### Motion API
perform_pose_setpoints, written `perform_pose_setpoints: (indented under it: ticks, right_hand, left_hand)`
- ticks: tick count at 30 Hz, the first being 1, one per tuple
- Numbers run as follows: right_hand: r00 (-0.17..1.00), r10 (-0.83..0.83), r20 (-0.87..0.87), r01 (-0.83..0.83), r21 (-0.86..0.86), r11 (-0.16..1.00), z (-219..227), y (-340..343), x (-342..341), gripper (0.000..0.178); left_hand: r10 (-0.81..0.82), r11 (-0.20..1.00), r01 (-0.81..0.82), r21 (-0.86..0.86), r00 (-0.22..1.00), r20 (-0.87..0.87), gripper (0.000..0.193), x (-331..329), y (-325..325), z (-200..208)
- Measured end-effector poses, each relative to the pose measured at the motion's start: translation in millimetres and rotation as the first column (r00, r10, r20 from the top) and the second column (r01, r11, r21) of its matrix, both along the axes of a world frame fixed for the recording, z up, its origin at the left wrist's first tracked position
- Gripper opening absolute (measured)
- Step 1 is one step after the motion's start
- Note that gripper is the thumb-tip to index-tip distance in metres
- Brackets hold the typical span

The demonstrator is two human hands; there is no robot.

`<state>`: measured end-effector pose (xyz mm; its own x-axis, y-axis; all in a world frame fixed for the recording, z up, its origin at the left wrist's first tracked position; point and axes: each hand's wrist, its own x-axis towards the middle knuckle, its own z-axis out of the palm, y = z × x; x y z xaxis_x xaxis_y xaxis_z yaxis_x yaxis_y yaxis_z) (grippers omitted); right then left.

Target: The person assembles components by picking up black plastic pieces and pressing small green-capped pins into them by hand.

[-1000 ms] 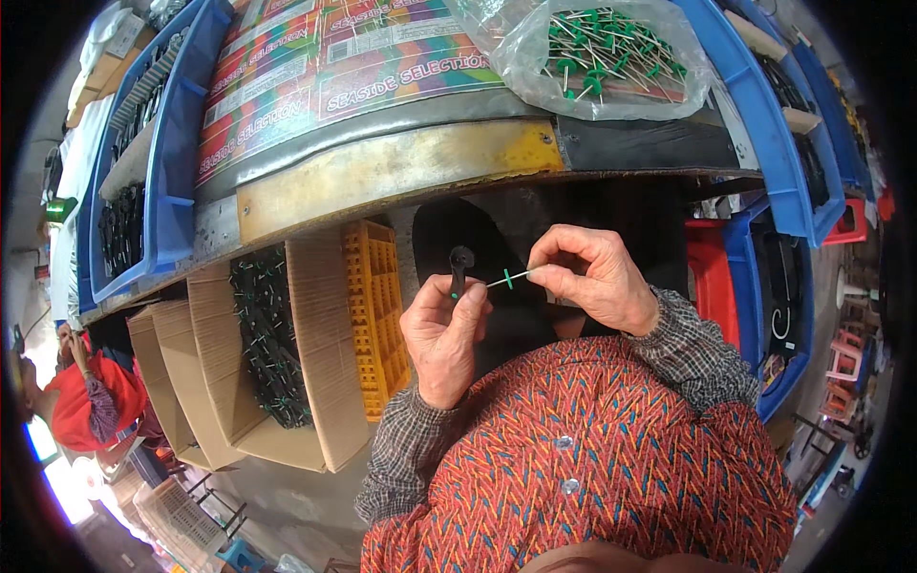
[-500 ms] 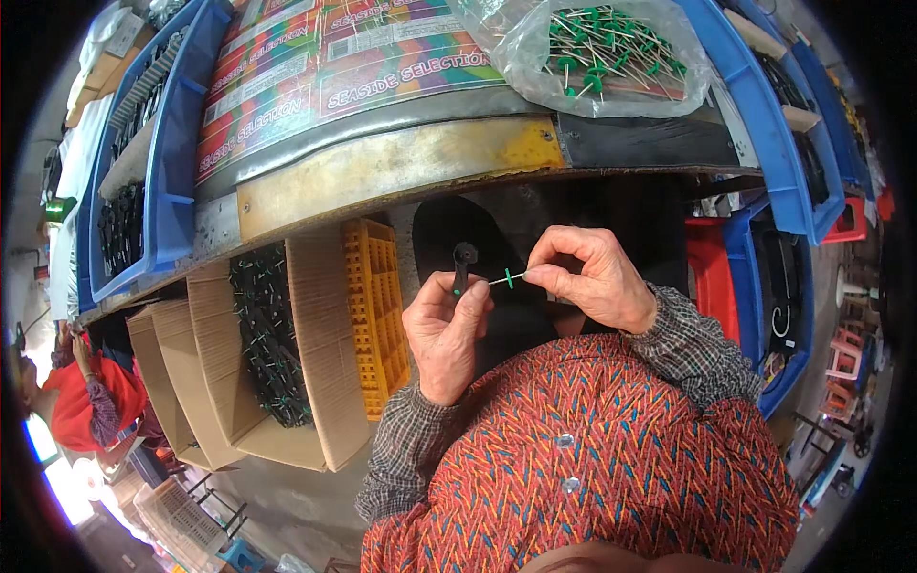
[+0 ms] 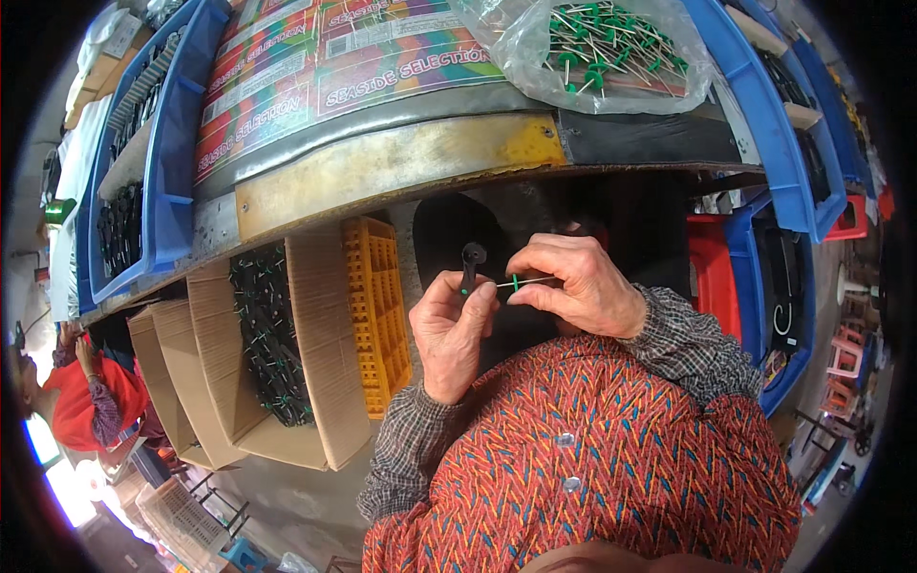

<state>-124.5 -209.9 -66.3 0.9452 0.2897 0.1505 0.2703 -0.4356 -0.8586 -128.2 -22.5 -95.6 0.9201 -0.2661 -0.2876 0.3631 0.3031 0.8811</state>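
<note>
Black part (image 3: pixel 469 271) was pinched in the left hand's (image 3: pixel 447 339) grip, green-disced pin (image 3: pixel 516 284) in the right hand's (image 3: pixel 590 288); beneath the desk (image 3: pixel 382 155), carton (image 3: pixel 330 353) held seemingly finished pieces (image 3: pixel 272 334); atop, loose pins (image 3: pixel 611 48) remained.

On my feed: a workbench (image 3: pixel 659 141) with a worn front edge, part bare metal, bowed by the lens. Grey floor (image 3: pixel 320 501) below. I see red and pinkish plastic stools (image 3: pixel 846 353) far right, blown-out white light (image 3: pixel 63 487) lower left.

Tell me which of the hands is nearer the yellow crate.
Left. In the picture, the left hand is just right of the yellow crate; the right hand is farther right, past the left hand.
</note>
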Motion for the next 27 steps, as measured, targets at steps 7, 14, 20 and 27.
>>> perform_pose_setpoints:
  ticks: [7,14,20,27]
  right_hand:
    - [0.983,0.010,-0.185,-0.013,-0.015,1.000,4,-5,-2,0.021]
    - [0.964,0.012,-0.264,0.008,0.072,0.997,1,-4,-4,0.021]
    - [0.961,0.008,-0.278,0.026,0.118,0.993,-1,0,-7,0.017]
    - [0.899,0.031,-0.436,0.076,0.226,0.971,-5,2,-13,0.015]
  left_hand:
    - [-0.111,0.994,0.111,-0.003,0.992,-0.052,0.021,1,5,1]
    - [-0.102,0.992,0.097,-0.077,0.993,-0.066,0.019,-1,13,-5]
    - [-0.099,0.987,0.092,-0.129,0.994,-0.054,0.017,-3,17,-5]
    - [-0.070,0.991,0.067,-0.115,0.997,-0.023,0.018,-8,20,-7]
